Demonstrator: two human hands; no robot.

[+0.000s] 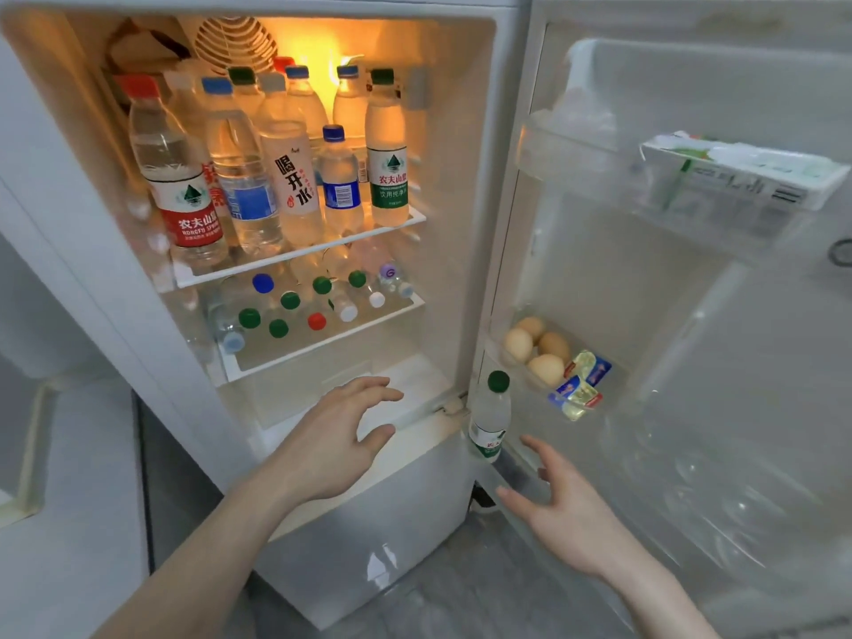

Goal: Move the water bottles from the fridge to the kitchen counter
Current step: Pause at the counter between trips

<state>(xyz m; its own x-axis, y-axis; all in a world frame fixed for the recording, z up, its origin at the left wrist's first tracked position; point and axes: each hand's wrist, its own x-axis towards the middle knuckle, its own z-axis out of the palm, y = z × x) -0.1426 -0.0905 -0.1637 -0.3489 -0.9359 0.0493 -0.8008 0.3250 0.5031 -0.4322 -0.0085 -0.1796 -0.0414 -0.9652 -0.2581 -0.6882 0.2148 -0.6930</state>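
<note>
An open fridge (479,186) stands before you, its lit top shelf (299,255) crowded with upright water bottles, from the red-labelled bottle (184,186) at the left to the green-labelled bottle (386,163) at the right; on the shelf below, more bottles show mostly as coloured caps (289,301). Your left hand (336,440) hovers low in front of the bottom compartment, its grip apart, fingers spread and loosely curved, holding nothing and well below both stocked shelves. Just right of it, at the hinge corner where cabinet meets door, a single green-capped bottle (489,417) stands upright in the lowest door rack, long axis vertical, cap toward you. Your right hand (558,505) reaches up from below and to the right of that bottle, grip also apart, index fingertip near its lower label but not yet touching. That is the relation the next move seems to turn on: the bottle lies up and to the left of your right grip and between your two hands, with the right hand clearly nearer, so a sideways wrap round the upright body looks the likely take. Farther right, the door rack holds eggs (537,350) and small foil packets (582,385), and a white carton (737,170) sits in the upper door shelf. No desk is in view.
</note>
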